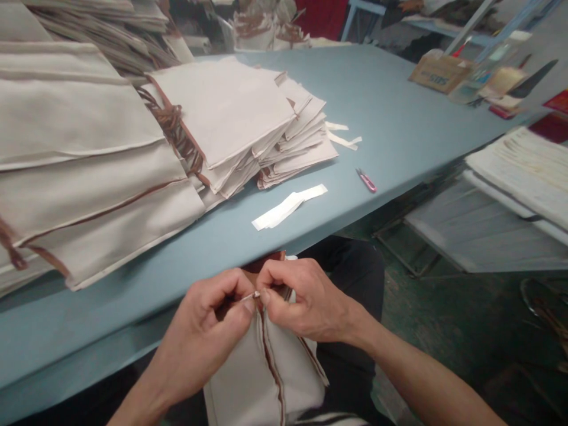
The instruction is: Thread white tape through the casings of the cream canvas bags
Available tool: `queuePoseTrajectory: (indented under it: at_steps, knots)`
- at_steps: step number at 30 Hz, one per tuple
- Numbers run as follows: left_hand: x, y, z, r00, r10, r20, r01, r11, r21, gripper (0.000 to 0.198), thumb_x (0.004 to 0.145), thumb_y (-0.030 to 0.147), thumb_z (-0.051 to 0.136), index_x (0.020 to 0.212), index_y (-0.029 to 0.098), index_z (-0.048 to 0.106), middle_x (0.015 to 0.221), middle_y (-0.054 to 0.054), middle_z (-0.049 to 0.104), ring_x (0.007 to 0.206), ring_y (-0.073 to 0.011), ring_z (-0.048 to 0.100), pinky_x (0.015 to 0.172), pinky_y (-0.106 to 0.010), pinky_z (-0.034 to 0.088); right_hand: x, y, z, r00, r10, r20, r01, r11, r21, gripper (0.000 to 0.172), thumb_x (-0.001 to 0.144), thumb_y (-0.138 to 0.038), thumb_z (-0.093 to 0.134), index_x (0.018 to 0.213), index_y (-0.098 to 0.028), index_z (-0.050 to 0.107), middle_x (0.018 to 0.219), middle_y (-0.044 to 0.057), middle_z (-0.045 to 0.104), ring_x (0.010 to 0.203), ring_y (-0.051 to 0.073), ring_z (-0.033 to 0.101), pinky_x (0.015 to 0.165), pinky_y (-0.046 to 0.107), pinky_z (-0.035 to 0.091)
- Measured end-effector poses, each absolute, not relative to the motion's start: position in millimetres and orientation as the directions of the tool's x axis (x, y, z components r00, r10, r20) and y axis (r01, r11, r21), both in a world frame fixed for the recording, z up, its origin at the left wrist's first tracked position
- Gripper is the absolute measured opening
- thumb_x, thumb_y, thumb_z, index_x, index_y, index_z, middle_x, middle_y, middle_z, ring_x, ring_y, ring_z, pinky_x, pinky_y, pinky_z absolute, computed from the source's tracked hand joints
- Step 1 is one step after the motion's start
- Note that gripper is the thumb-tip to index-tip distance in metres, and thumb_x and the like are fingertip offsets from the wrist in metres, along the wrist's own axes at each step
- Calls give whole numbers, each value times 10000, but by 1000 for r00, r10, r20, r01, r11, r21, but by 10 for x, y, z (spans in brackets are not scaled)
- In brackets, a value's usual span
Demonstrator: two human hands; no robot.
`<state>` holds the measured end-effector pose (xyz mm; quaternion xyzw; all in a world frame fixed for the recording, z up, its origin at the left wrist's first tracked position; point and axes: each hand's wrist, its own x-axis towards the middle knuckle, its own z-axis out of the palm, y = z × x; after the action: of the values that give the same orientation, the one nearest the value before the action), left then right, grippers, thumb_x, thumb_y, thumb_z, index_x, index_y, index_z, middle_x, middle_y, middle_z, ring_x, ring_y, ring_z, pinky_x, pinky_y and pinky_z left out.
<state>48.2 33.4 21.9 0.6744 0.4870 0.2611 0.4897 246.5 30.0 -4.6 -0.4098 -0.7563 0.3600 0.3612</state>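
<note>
A cream fabric piece (239, 378) with a brown-edged seam down its middle lies across the lap, below the table edge. At its upper end my left hand (217, 325) is closed, thumb and forefinger pinching the piece near a small whitish bit. Close against it, my right hand (306, 299) pinches the same spot from the other side. The fingertips of both hands almost meet there. What exactly the small bit between them is cannot be made out. Darker brown material shows behind the fingers.
On the blue-grey table (373, 106) sit stacked cream fabric pieces (231, 112) with brown edging, and a larger pile (75, 136) at left. White strips (290, 206) and pink thread snips (366, 180) lie nearer. A cardboard box (441, 71) stands at the far right.
</note>
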Motion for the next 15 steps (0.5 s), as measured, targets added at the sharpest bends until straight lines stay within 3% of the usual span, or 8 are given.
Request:
queuePoseTrajectory:
  at_steps: [3, 6, 9, 15]
  knots:
    - [443, 332, 94, 403, 874, -270, 283, 162, 945, 326, 888, 429, 624, 660, 203, 565, 620, 47, 503, 572, -114, 418, 522, -206, 367, 2456, 320, -116, -453, 886, 101, 245, 232, -941, 117, 866, -159, 574, 764, -216, 563, 674, -57, 584, 592, 105, 509, 599, 221, 380]
    - [391, 322, 46, 402, 857, -323, 290, 216, 933, 353, 875, 473, 665, 673, 199, 571, 632, 39, 516, 584, -117, 418, 538, -214, 367, 2515, 331, -122, -504, 850, 151, 241, 306, -921, 115, 944, -168, 577, 839, -210, 600, 761, -28, 652, 668, 123, 567, 669, 234, 429]
    - [387, 313, 92, 394, 859, -326, 384, 168, 908, 365, 883, 494, 647, 678, 195, 603, 649, 9, 569, 608, -139, 476, 548, -232, 385, 2606, 348, -74, -531, 806, 261, 269, 452, -850, 107, 1009, -183, 588, 921, -198, 646, 859, 17, 734, 777, 150, 649, 771, 261, 476]
    - [484, 304, 263, 417, 887, -196, 502, -45, 864, 263, 891, 325, 591, 664, 199, 633, 633, 11, 610, 587, -135, 528, 550, -225, 408, 2648, 372, -43, -506, 794, 336, 322, 535, -781, 132, 972, -197, 627, 841, -201, 642, 732, -7, 718, 663, 145, 642, 659, 258, 451]
